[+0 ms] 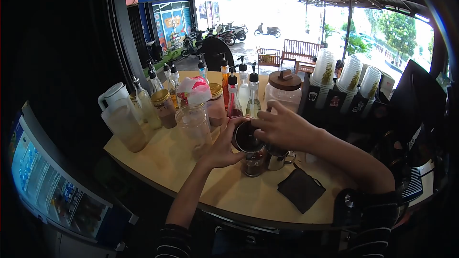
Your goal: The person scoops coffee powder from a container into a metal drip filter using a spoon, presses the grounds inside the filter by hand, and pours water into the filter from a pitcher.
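Note:
My left hand (224, 145) is wrapped round a round dark cup (246, 136), tilted so that its open mouth faces me. The fingers of my right hand (279, 126) are bent together at the cup's right rim; what they pinch, if anything, is too small to tell. Directly below the cup stands a small glass (253, 165) with dark reddish-brown contents. Just right of that glass, a metal pitcher (277, 161) is partly hidden under my right hand. An open clear plastic jar (193, 126) stands left of my left hand.
A dark folded cloth (301, 190) lies on the wooden counter (158, 169). Pump bottles (242, 86), lidded jars (164, 107) and a plastic pitcher (125, 126) line the back and left. A wooden-lidded jar (284, 91) and stacked cups (324, 69) stand at the back right.

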`<state>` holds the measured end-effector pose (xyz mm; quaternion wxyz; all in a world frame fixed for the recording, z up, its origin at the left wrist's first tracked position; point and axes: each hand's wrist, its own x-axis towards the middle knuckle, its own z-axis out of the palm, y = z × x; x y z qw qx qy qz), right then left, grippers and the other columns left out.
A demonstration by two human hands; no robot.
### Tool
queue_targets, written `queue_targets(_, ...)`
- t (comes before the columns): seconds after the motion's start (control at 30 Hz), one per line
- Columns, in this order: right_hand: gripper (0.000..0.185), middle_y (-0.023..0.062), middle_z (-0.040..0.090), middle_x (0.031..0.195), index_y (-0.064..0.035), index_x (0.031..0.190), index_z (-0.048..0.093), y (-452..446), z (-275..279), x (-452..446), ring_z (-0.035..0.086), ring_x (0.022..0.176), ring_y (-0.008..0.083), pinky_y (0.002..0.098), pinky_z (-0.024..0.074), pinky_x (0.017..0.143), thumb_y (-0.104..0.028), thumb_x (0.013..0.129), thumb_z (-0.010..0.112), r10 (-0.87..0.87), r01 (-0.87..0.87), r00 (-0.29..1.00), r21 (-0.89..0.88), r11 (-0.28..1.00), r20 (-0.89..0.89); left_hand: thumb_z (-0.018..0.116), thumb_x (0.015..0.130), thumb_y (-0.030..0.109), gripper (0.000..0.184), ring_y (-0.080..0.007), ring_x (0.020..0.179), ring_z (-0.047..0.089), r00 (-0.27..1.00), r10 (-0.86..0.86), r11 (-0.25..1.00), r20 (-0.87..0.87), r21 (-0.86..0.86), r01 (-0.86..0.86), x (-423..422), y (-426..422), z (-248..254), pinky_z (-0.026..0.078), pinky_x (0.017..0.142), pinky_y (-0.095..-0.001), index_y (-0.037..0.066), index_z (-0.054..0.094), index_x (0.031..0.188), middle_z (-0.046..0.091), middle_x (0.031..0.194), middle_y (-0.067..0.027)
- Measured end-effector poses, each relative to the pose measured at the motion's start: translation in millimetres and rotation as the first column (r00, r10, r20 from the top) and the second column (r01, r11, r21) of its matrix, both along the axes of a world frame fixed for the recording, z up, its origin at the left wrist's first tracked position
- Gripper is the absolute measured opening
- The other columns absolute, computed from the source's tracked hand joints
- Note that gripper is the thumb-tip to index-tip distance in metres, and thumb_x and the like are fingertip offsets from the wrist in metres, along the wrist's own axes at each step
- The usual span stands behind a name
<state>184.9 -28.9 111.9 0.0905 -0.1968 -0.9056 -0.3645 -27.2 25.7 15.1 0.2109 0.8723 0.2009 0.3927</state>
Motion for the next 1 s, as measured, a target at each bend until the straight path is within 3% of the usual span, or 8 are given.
queue_targets(0.1, 0.008, 0.0015, 0.06, 0.103, -0.0117, 0.082, 0.065, -1.4, 8.8, -1.2, 0.055, 0.108, 0.0155, 0.0408, 0.0363, 0.102, -0.016, 0.076, 0.063, -0.055, 0.052, 0.998, 0.074, 0.996, 0.041, 0.082, 0.068, 0.013, 0.089, -0.0243, 0.128, 0.042, 1.0, 0.013, 0.999, 0.012, -0.047, -0.013, -0.3, -2.8, -1.4, 0.036, 0.107, -0.0359, 0.007, 0.027, 0.138, 0.041, 0.133, -0.0144)
queue_targets(0.33, 0.01, -0.0009, 0.059, 0.104, -0.012, 0.086, 0.063, -3.0, 6.6, 2.3, 0.055, 0.1, 0.0158, 0.0411, 0.0392, 0.097, -0.018, 0.078, 0.061, -0.04, 0.038, 0.998, 0.042, 0.998, 0.045, 0.082, 0.067, 0.013, 0.089, -0.0243, 0.127, 0.043, 1.0, 0.018, 0.999, 0.007, -0.04, -0.018, 1.2, -9.2, -1.4, 0.036, 0.107, -0.0363, 0.007, 0.028, 0.137, 0.043, 0.132, -0.0144)
queue_targets(0.43, 0.011, 0.0008, 0.059, 0.101, -0.0115, 0.086, 0.064, -5.9, 10.5, 1.4, 0.055, 0.099, 0.0157, 0.0376, 0.0405, 0.092, -0.017, 0.076, 0.062, -0.046, 0.046, 0.999, 0.029, 0.999, -0.011, 0.082, 0.067, 0.012, 0.087, -0.0241, 0.127, 0.043, 0.984, -0.068, 0.983, 0.165, -0.159, 0.094, 4.7, -7.9, -4.1, 0.035, 0.107, -0.0361, 0.007, 0.03, 0.136, 0.043, 0.133, -0.0139)
queue_targets(0.6, 0.012, 0.0046, 0.059, 0.098, -0.01, 0.083, 0.066, -13.3, 3.4, -4.9, 0.057, 0.097, 0.0169, 0.0321, 0.0404, 0.079, -0.014, 0.072, 0.065, -0.336, 0.33, 0.921, -0.064, 0.942, -0.198, 0.083, 0.066, 0.012, 0.085, -0.0232, 0.127, 0.043, 0.942, -0.036, 0.991, 0.333, -0.111, 0.076, 13.4, -5.8, -13.2, 0.035, 0.108, -0.0355, 0.008, 0.031, 0.133, 0.042, 0.134, -0.0118)
queue_targets(0.7, 0.018, 0.0064, 0.059, 0.098, -0.009, 0.089, 0.067, -17.6, -5.5, -7.6, 0.058, 0.096, 0.0185, 0.0337, 0.041, 0.08, -0.014, 0.071, 0.066, -0.37, 0.33, 0.903, -0.199, 0.923, -0.218, 0.084, 0.066, 0.012, 0.085, -0.0232, 0.127, 0.043, 0.934, 0.01, 0.992, 0.357, -0.119, 0.035, 17.8, -7.6, -16.7, 0.036, 0.107, -0.0358, 0.008, 0.03, 0.133, 0.042, 0.134, -0.0122)
queue_targets(0.83, 0.023, 0.008, 0.06, 0.099, -0.0078, 0.094, 0.066, -12.4, -3.2, -5.4, 0.059, 0.098, 0.0202, 0.0349, 0.0416, 0.083, -0.013, 0.071, 0.066, -0.384, 0.364, 0.867, -0.123, 0.923, -0.317, 0.084, 0.066, 0.013, 0.086, -0.0237, 0.126, 0.044, 0.904, 0.013, 0.987, 0.427, -0.149, 0.056, 21.9, -9.6, -18.3, 0.036, 0.107, -0.0361, 0.007, 0.03, 0.132, 0.043, 0.133, -0.0127)
queue_targets(0.9, 0.025, 0.0094, 0.06, 0.098, -0.0073, 0.095, 0.066, -15.9, -1.0, -6.9, 0.059, 0.098, 0.0214, 0.0357, 0.0424, 0.084, -0.013, 0.071, 0.065, -0.432, 0.362, 0.861, -0.273, 0.891, -0.269, 0.08, 0.066, 0.007, 0.084, -0.0241, 0.126, 0.045, 0.918, 0.006, 0.994, 0.397, -0.103, 0.038, 22.8, -8.7, -19.8, 0.038, 0.107, -0.0365, 0.005, 0.028, 0.132, 0.042, 0.133, -0.0143)
queue_targets(1.0, 0.015, 0.0088, 0.058, 0.086, -0.0047, 0.086, 0.064, -11.6, -6.6, -4.9, 0.06, 0.089, 0.0238, 0.0381, 0.0417, 0.081, -0.007, 0.073, 0.057, -0.342, 0.303, 0.835, -0.158, 0.94, -0.432, 0.08, 0.066, 0.007, 0.084, -0.0248, 0.127, 0.044, 0.911, 0.031, 0.993, 0.412, -0.116, 0.018, 25.3, -10.4, -20.9, 0.038, 0.106, -0.0365, 0.005, 0.028, 0.132, 0.042, 0.133, -0.0146)
